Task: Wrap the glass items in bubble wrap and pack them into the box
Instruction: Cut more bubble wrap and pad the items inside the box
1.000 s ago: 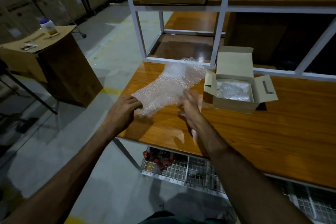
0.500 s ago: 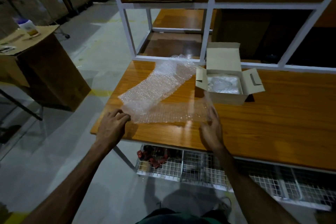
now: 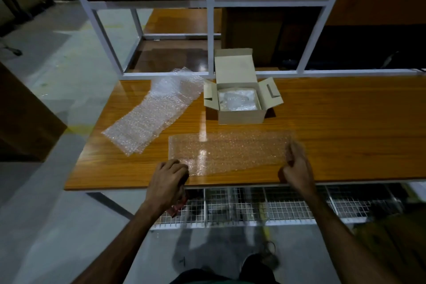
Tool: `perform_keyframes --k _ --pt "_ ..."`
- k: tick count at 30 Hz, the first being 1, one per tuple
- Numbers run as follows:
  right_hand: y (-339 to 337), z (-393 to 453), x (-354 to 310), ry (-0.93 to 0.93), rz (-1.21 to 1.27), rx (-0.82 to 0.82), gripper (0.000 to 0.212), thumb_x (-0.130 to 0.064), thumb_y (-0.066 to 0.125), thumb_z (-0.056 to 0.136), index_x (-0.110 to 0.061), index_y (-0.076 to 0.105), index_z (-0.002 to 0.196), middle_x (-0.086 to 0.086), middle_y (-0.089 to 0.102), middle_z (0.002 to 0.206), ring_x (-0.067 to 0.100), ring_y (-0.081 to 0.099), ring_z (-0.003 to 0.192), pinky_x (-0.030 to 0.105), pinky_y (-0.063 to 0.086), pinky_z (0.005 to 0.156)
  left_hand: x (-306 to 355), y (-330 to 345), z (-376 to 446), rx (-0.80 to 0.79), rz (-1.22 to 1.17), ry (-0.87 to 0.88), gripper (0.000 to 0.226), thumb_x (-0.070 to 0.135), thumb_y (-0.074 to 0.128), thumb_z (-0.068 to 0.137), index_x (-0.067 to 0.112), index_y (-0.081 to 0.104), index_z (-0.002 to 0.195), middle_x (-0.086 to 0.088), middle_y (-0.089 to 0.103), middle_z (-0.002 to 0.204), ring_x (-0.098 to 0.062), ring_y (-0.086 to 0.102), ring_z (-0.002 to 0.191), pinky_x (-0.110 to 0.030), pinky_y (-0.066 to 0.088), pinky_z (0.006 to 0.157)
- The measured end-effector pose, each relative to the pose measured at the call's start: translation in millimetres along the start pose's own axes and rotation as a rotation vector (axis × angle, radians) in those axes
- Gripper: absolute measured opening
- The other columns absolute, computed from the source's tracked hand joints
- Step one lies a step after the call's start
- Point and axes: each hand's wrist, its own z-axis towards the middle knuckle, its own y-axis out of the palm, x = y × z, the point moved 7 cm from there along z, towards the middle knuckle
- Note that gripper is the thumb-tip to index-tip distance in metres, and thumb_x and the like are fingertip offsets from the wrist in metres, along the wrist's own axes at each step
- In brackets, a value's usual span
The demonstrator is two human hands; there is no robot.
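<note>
Two hands are kept apart at the near edge of a wooden table (image 3: 345, 134): the left hand (image 3: 169, 180) is curled on the near-left corner of a flat bubble wrap sheet (image 3: 228, 152), the right hand (image 3: 298, 168) is pinching its right end. Sheet is laid flat w/ its long side along the table edge. Just behind it an open cardboard box (image 3: 241, 99) is set, flaps out, w/ something wrapped (image 3: 237, 99) already inside. A pile of bubble wrap (image 3: 152, 117) is spread diagonally to the left, apart from the sheet. White shelf frame (image 3: 211, 30) is seen behind, wire rack (image 3: 276, 205) under the table, grey concrete floor (image 3: 57, 214), room pretty dim.
</note>
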Motion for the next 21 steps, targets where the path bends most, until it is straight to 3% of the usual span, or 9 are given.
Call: perform_keyframes --k 1,2,5,9,11,13,15,17,21 --pt "-3.9 -0.2 5.4 -0.004 -0.019 -0.027 0.089 0.012 0.057 0.089 -0.027 0.028 0.165 -0.007 0.018 0.172 0.028 0.061 0.118 0.042 0.063 0.072 2.3 1.3 -0.2 0.038 -0.018 0.000 0.021 0.029 0.073 0.084 0.024 0.076 0.105 0.004 0.076 0.119 -0.020 0.062 0.118 -0.040 0.044 0.098" --pt "-6.5 0.4 10.7 -0.008 -0.055 -0.047 0.089 0.015 0.057 0.087 -0.023 0.033 0.163 -0.006 0.022 0.171 0.027 0.061 0.118 0.041 0.062 0.070 3.5 2.2 0.0 0.061 -0.047 -0.008 0.022 0.031 0.063 0.085 0.023 0.076 0.101 0.005 0.077 0.116 -0.019 0.063 0.117 -0.041 0.042 0.099" --pt "-10.9 8.7 27.8 0.021 -0.183 -0.062 0.079 0.008 0.062 0.088 -0.018 0.040 0.159 0.000 0.027 0.169 0.036 0.048 0.138 0.047 0.059 0.090 7.1 1.9 2.9 0.116 -0.093 -0.030 0.027 0.036 0.056 0.087 0.021 0.076 0.095 0.003 0.077 0.108 -0.017 0.063 0.111 -0.041 0.043 0.098" --pt "-18.5 14.1 26.6 0.037 -0.289 0.069 0.041 -0.013 0.061 0.101 -0.015 0.061 0.142 0.011 0.039 0.161 0.039 0.051 0.134 0.055 0.049 0.105 13.8 0.0 16.1 0.205 -0.089 -0.090 0.027 0.038 0.055 0.099 0.020 0.075 0.104 0.002 0.076 0.112 -0.018 0.060 0.113 -0.042 0.043 0.099" --pt "-21.0 8.3 3.4 -0.082 -0.401 0.205 0.035 -0.019 0.070 0.095 -0.019 0.068 0.130 0.013 0.047 0.153 0.035 0.050 0.135 0.059 0.038 0.114 22.0 -0.1 28.0 0.210 -0.076 -0.134 0.037 0.040 0.046 0.103 0.018 0.073 0.115 0.000 0.073 0.122 -0.018 0.055 0.121 -0.041 0.044 0.101" --pt "-10.1 3.8 -31.3 -0.257 -0.426 0.270 0.033 -0.020 0.074 0.091 -0.021 0.070 0.124 0.009 0.053 0.149 0.029 0.048 0.137 0.058 0.031 0.119 29.4 3.7 42.2 0.161 -0.061 -0.224 0.047 0.047 0.038 0.105 0.019 0.066 0.129 -0.006 0.065 0.141 -0.024 0.048 0.137 -0.051 0.041 0.109" --pt "14.7 2.0 -67.1 -0.365 -0.346 0.202 0.031 -0.018 0.071 0.094 -0.022 0.069 0.125 0.007 0.052 0.152 0.027 0.046 0.140 0.056 0.033 0.120 31.2 14.2 55.5 0.045 -0.056 -0.359 0.055 0.059 0.033 0.106 0.026 0.051 0.145 -0.010 0.044 0.162 -0.032 0.035 0.152 -0.066 0.028 0.116" --pt "48.7 6.4 -92.1 -0.396 -0.272 0.059 0.037 -0.017 0.062 0.100 -0.024 0.063 0.136 0.005 0.044 0.160 0.026 0.042 0.144 0.052 0.037 0.119 30.7 28.8 65.0 -0.090 -0.090 -0.465 0.064 0.069 0.030 0.102 0.030 0.037 0.153 -0.012 0.026 0.170 -0.038 0.023 0.157 -0.076 0.020 0.115" --pt "114.6 23.1 -98.2 -0.458 -0.420 -0.219 0.052 -0.034 0.046 0.108 -0.024 0.038 0.158 0.007 0.025 0.171 0.028 0.029 0.155 0.052 0.028 0.125 30.6 49.8 69.7 -0.196 -0.072 -0.468 0.079 0.077 0.018 0.098 0.032 0.016 0.164 -0.014 0.006 0.175 -0.040 0.007 0.161 -0.078 0.008 0.120"
